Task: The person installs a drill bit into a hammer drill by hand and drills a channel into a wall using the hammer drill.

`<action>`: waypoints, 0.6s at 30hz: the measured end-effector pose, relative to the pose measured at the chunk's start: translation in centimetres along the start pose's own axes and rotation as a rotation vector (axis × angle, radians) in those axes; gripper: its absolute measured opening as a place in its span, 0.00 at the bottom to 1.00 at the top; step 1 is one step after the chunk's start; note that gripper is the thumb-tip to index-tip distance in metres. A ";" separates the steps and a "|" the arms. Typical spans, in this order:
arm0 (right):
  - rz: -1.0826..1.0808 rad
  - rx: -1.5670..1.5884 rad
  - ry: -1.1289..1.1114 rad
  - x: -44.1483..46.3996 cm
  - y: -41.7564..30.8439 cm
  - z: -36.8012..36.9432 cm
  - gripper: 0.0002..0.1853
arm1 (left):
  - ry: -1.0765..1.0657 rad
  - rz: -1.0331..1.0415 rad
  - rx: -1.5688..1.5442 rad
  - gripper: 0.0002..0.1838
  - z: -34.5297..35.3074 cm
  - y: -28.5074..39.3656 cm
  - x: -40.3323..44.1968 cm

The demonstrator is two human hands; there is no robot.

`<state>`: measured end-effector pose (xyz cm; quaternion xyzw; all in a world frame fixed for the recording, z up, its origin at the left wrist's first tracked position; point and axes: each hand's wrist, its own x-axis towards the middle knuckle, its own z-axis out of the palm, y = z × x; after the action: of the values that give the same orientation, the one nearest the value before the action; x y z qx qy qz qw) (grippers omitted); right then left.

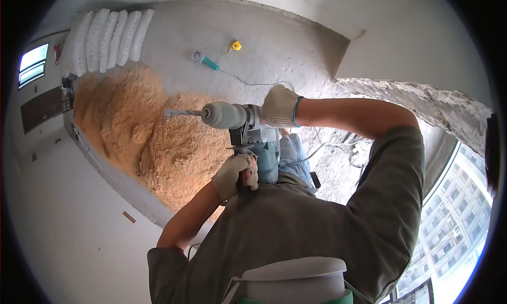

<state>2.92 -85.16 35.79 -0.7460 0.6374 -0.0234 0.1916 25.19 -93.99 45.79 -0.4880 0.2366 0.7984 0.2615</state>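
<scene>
A teal and grey rotary hammer drill (268, 155) is held in front of my chest, its spiral bit (184, 113) pointing left. My left hand (230, 175), in a pale work glove, is closed round the drill's handle, beside a red part (248, 173). My right hand (278, 106), gloved too, is wrapped over the upper side of the drill behind its chuck (208, 114). The right fingers are partly hidden. In this view the bit overlaps an orange-brown heap of sand (179, 140), and I see no contact between them.
Several filled white sacks (108, 41) stand at the far left wall. On the concrete floor (285, 34) lie a teal-handled power tool (209, 63) with a cord and a yellow object (236, 45). Cables (338, 144) cross rubble at the right, near a broken wall edge (422, 98) and window (454, 209).
</scene>
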 end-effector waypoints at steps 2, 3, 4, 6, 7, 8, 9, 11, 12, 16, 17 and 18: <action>0.032 -0.033 0.012 0.2 0.3 0.6 0.09 | 0.009 0.019 -0.016 0.07 -0.1 0.8 0.5; 0.073 0.058 -0.204 -0.3 0.7 -2.3 0.11 | -0.001 0.021 -0.047 0.07 -0.2 1.0 0.5; 0.073 0.057 -0.201 -0.8 1.0 -1.1 0.11 | -0.013 0.022 -0.083 0.06 -0.3 1.1 0.4; 0.454 1.032 0.301 -3.4 2.8 5.7 0.26 | -0.063 0.048 -0.095 0.06 -0.7 1.3 0.5; 0.585 1.207 0.375 -3.3 2.7 11.8 0.27 | -0.105 0.065 -0.108 0.06 -1.0 1.3 0.4; 0.723 1.388 0.453 -2.7 2.0 16.4 0.29 | -0.099 0.070 -0.104 0.06 -1.0 1.5 0.2; 0.741 1.960 0.269 -2.8 0.3 16.6 0.30 | -0.104 0.079 -0.099 0.06 -0.6 1.8 0.1; 0.670 2.533 0.330 -0.8 -2.9 19.0 0.26 | -0.123 0.101 -0.063 0.06 -0.2 3.5 0.2; 0.608 2.763 0.416 0.7 -4.4 18.2 0.25 | -0.134 0.088 -0.029 0.05 0.0 4.1 -0.2; 0.436 2.611 0.763 -2.7 -1.2 14.9 0.24 | -0.217 0.075 0.119 0.05 -0.7 8.7 -2.1; 0.318 2.548 0.829 -4.4 -0.1 13.1 0.26 | -0.248 0.099 0.172 0.08 -2.4 10.1 -1.6; 0.208 2.478 0.893 -6.2 0.9 10.4 0.28 | -0.252 0.087 0.186 0.08 -3.4 11.6 -1.0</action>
<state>3.85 -76.67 27.16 0.0461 0.2558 -0.8147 0.5183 20.26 -105.06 46.70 -0.3469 0.2956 0.8387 0.2982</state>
